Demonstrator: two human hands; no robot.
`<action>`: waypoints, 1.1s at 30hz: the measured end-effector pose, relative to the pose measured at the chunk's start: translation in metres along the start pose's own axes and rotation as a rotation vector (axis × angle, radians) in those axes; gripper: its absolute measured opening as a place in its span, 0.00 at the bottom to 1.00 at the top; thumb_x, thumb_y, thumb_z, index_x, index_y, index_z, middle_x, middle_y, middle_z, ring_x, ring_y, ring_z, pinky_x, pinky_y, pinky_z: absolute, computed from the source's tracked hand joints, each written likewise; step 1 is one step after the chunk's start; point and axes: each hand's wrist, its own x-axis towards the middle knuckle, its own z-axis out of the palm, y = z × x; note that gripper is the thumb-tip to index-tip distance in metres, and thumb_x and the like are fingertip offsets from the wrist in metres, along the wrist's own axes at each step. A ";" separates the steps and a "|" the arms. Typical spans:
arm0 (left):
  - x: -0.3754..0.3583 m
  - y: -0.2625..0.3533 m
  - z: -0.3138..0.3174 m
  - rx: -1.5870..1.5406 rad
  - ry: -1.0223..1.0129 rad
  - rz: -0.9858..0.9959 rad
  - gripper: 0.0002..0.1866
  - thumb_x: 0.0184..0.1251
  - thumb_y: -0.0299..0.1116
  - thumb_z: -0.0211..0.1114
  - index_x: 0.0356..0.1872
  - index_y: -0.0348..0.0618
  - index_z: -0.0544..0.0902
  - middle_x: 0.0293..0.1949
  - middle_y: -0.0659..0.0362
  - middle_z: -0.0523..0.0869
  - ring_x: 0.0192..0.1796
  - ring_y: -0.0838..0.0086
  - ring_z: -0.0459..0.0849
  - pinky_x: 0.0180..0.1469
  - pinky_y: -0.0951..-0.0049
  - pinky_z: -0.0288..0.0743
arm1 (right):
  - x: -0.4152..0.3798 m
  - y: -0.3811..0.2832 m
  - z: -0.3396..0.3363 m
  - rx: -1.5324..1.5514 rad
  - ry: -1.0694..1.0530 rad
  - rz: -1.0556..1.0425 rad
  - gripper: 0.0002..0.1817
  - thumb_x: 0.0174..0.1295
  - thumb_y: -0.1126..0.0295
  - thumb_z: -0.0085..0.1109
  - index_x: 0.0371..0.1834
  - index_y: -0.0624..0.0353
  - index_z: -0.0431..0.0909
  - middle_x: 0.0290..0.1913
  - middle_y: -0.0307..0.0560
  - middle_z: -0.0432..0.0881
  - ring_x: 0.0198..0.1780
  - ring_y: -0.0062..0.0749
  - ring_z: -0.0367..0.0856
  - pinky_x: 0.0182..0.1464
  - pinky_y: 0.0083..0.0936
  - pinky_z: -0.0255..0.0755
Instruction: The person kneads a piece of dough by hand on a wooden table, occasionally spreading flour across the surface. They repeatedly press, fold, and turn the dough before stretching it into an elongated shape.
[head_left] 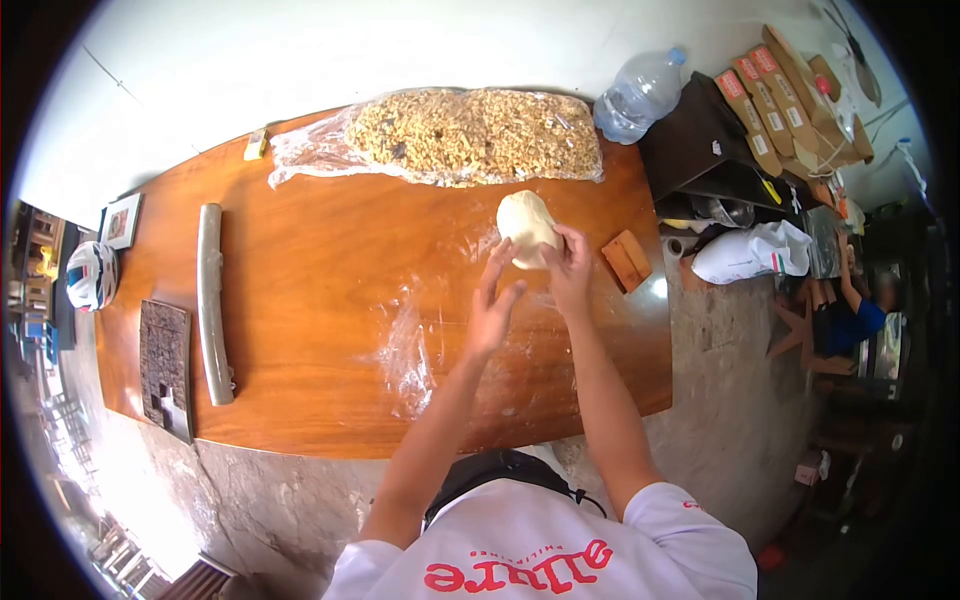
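A pale, smooth lump of dough [524,222] sits on the varnished wooden table [320,270], in front of both arms. My left hand [492,305] is at its near left side, fingers spread and thumb apart, with the fingertips at the dough's lower edge. My right hand [570,268] holds the near right side, thumb against the dough and fingers along its flank. The dough's underside is hidden. White flour smears [405,350] mark the wood left of my forearms.
Behind the dough lies a long clear bag of golden crumbly pieces [470,135]. A brown block [627,262] and large water bottle [640,95] are on the right. Leftward are a grey tube [211,300], dark panel [165,365] and helmet [92,275]. Another person [855,318] is far right.
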 end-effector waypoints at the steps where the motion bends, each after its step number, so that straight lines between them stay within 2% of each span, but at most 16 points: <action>1: 0.005 -0.009 -0.003 0.001 0.009 -0.011 0.29 0.68 0.33 0.59 0.71 0.38 0.74 0.80 0.48 0.61 0.83 0.58 0.54 0.81 0.55 0.47 | 0.010 0.021 -0.003 -0.127 -0.011 0.010 0.21 0.66 0.78 0.65 0.62 0.62 0.75 0.61 0.51 0.80 0.61 0.37 0.80 0.65 0.31 0.73; 2: 0.012 -0.023 -0.007 0.024 0.060 -0.043 0.27 0.70 0.32 0.60 0.70 0.37 0.75 0.79 0.49 0.64 0.82 0.59 0.57 0.80 0.57 0.50 | 0.017 0.034 -0.004 -0.125 -0.014 0.019 0.21 0.66 0.78 0.65 0.62 0.62 0.75 0.61 0.51 0.80 0.61 0.37 0.80 0.65 0.31 0.73; 4: 0.015 -0.044 -0.018 0.034 0.149 -0.119 0.23 0.74 0.34 0.62 0.66 0.35 0.79 0.69 0.48 0.78 0.74 0.61 0.72 0.76 0.62 0.62 | 0.037 0.055 -0.004 -0.857 -0.200 -0.014 0.24 0.63 0.74 0.66 0.63 0.61 0.74 0.61 0.55 0.80 0.65 0.49 0.77 0.66 0.42 0.72; 7: -0.015 -0.056 -0.047 0.039 0.128 -0.312 0.22 0.76 0.35 0.61 0.64 0.32 0.79 0.60 0.48 0.85 0.65 0.64 0.81 0.71 0.65 0.69 | 0.075 0.039 0.010 -1.052 -0.112 0.184 0.29 0.61 0.64 0.69 0.64 0.60 0.72 0.63 0.59 0.78 0.70 0.57 0.70 0.67 0.52 0.69; 8: -0.032 -0.063 -0.057 0.052 0.170 -0.352 0.21 0.76 0.34 0.61 0.62 0.31 0.80 0.57 0.48 0.87 0.62 0.65 0.83 0.69 0.66 0.72 | 0.081 0.049 0.014 -1.015 -0.024 0.121 0.39 0.57 0.53 0.72 0.71 0.52 0.69 0.69 0.57 0.72 0.74 0.60 0.65 0.67 0.56 0.69; 9: -0.048 -0.072 -0.066 0.065 0.211 -0.386 0.20 0.76 0.33 0.60 0.61 0.29 0.80 0.53 0.49 0.88 0.59 0.67 0.84 0.66 0.67 0.74 | 0.082 0.050 0.024 -1.008 -0.027 0.127 0.39 0.57 0.53 0.72 0.71 0.52 0.69 0.69 0.57 0.72 0.74 0.60 0.65 0.67 0.56 0.69; 12: -0.099 -0.093 -0.086 0.077 0.279 -0.407 0.18 0.76 0.32 0.60 0.58 0.28 0.81 0.50 0.50 0.88 0.55 0.68 0.85 0.63 0.68 0.76 | 0.087 0.059 0.044 -1.324 -0.077 0.257 0.51 0.51 0.54 0.78 0.79 0.30 0.58 0.79 0.52 0.54 0.71 0.71 0.65 0.67 0.62 0.69; 16: -0.147 -0.097 -0.099 0.004 0.405 -0.504 0.17 0.75 0.31 0.59 0.56 0.30 0.82 0.47 0.51 0.89 0.51 0.70 0.86 0.58 0.70 0.78 | 0.092 0.084 0.036 -1.314 -0.123 0.211 0.51 0.49 0.59 0.80 0.78 0.30 0.61 0.79 0.52 0.57 0.69 0.69 0.68 0.67 0.59 0.70; 19: -0.159 -0.106 -0.098 -0.054 0.451 -0.503 0.17 0.76 0.33 0.59 0.56 0.30 0.83 0.46 0.51 0.89 0.48 0.71 0.87 0.56 0.71 0.79 | 0.081 0.064 0.027 -1.318 -0.348 0.009 0.44 0.50 0.65 0.76 0.74 0.33 0.69 0.73 0.47 0.68 0.70 0.56 0.72 0.69 0.53 0.69; 21: -0.164 -0.113 -0.098 -0.039 0.391 -0.527 0.17 0.76 0.35 0.61 0.56 0.32 0.83 0.46 0.52 0.90 0.48 0.71 0.88 0.54 0.72 0.80 | 0.056 0.045 0.019 -1.221 -0.792 -0.251 0.35 0.51 0.74 0.72 0.66 0.34 0.80 0.67 0.50 0.78 0.64 0.58 0.78 0.67 0.47 0.74; 23: -0.159 -0.115 -0.095 -0.016 0.317 -0.554 0.18 0.75 0.36 0.61 0.56 0.32 0.84 0.45 0.53 0.90 0.47 0.71 0.87 0.52 0.72 0.79 | 0.010 0.026 0.019 -1.295 -0.916 -0.517 0.31 0.51 0.77 0.69 0.61 0.35 0.84 0.63 0.48 0.81 0.65 0.51 0.78 0.67 0.46 0.75; 25: -0.154 -0.126 -0.093 0.015 0.233 -0.574 0.18 0.75 0.37 0.62 0.55 0.32 0.84 0.44 0.54 0.90 0.46 0.71 0.87 0.50 0.72 0.79 | -0.039 0.039 0.016 -1.372 -0.991 -0.441 0.34 0.48 0.74 0.70 0.63 0.36 0.82 0.63 0.43 0.79 0.66 0.49 0.77 0.66 0.45 0.75; 29: -0.149 -0.143 -0.088 0.059 0.137 -0.612 0.25 0.78 0.49 0.58 0.58 0.36 0.84 0.45 0.56 0.90 0.44 0.72 0.86 0.48 0.73 0.78 | -0.096 0.006 0.005 -1.071 -0.915 0.012 0.34 0.48 0.74 0.69 0.64 0.39 0.82 0.67 0.45 0.78 0.64 0.47 0.80 0.63 0.44 0.77; 31: -0.147 -0.149 -0.080 0.006 0.154 -0.699 0.29 0.80 0.55 0.55 0.60 0.37 0.83 0.47 0.56 0.90 0.44 0.71 0.86 0.49 0.72 0.78 | -0.114 0.012 -0.007 -0.383 -0.493 0.711 0.32 0.52 0.73 0.67 0.66 0.51 0.80 0.71 0.48 0.74 0.67 0.46 0.78 0.64 0.44 0.77; 32: -0.145 -0.157 -0.075 -0.104 0.197 -0.740 0.34 0.79 0.61 0.50 0.62 0.39 0.82 0.50 0.55 0.89 0.46 0.70 0.86 0.50 0.70 0.77 | -0.128 0.008 -0.011 -0.001 -0.338 0.763 0.30 0.57 0.73 0.62 0.68 0.59 0.76 0.68 0.49 0.76 0.68 0.43 0.77 0.64 0.41 0.77; 33: -0.143 -0.165 -0.070 -0.213 0.241 -0.781 0.39 0.78 0.67 0.46 0.65 0.40 0.80 0.53 0.53 0.88 0.48 0.68 0.86 0.52 0.68 0.77 | -0.143 0.005 -0.014 0.006 -0.329 0.762 0.30 0.57 0.73 0.62 0.68 0.59 0.76 0.68 0.49 0.76 0.68 0.43 0.77 0.64 0.41 0.77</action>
